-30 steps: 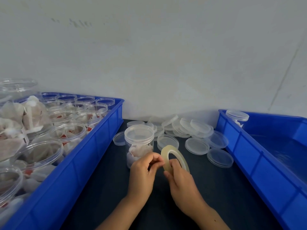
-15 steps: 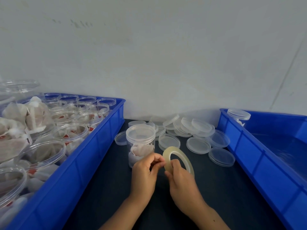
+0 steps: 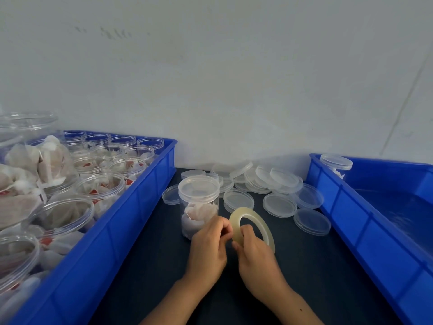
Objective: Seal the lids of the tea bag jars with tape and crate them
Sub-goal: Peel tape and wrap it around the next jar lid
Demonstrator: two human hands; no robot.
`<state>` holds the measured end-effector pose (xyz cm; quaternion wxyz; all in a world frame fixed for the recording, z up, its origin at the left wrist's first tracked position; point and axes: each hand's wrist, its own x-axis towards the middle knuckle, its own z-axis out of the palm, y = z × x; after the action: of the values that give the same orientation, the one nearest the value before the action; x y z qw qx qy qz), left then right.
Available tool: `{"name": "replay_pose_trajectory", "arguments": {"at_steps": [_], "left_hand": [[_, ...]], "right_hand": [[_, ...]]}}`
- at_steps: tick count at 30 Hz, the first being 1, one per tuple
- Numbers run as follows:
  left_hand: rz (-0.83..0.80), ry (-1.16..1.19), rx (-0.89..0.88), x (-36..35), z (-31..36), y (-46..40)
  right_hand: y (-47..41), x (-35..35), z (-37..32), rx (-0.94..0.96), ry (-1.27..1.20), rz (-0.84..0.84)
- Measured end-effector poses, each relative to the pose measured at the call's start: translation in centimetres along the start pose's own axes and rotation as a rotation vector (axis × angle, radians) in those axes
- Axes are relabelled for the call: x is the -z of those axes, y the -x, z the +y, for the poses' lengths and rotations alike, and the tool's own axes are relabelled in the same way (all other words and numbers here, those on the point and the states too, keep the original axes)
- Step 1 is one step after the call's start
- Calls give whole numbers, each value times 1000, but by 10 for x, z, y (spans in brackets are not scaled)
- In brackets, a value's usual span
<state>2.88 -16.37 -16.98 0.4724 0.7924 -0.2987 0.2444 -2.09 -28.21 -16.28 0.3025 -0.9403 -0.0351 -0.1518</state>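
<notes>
Right now, right hand (image 3: 256, 259) curled around the lower edge of the tape roll (image 3: 251, 225), holding it upright above the bench (image 3: 150, 261). Left hand (image 3: 208, 245) just beside it, fingertips pinched together at the roll's left rim, probably on the tape's loose end, though too small to tell. Directly behind the left hand, a clear lidded jar (image 3: 198, 202) of tea bags, standing upright on the dark bench. Behind and to the right of it, a scatter of loose clear lids (image 3: 278, 205), some overlapping, up against the wall. To the left, a blue crate (image 3: 112, 242) packed with open jars of tea bags. To the right, a second blue crate (image 3: 365, 221), one lidded jar (image 3: 336, 163) in its far corner.
</notes>
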Motion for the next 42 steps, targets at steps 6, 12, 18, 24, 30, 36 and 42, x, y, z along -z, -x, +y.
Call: {"name": "replay_pose_trajectory", "arguments": {"at_steps": [6,12,18,24,30,36,42], "left_hand": [[16,218,156,1,2,0],[38,194,106,5,2,-3],[16,53,72,2,-2,0],[-21,-14,56,2,-3,-1],[-23,-49,48,1,-3,-1],[93,14,10,6,1,-4],[38,140,1,9,2,-3]], "right_hand": [[1,3,1,-15,-50,20],[2,0,2,0,-19,15],[3,0,4,34,45,-18],[4,2,2,56,37,-42],[0,0,-1,-9,-2,-22],[-3,18,12,-97,-121,67],[1,14,5,8,-136,-56]]}}
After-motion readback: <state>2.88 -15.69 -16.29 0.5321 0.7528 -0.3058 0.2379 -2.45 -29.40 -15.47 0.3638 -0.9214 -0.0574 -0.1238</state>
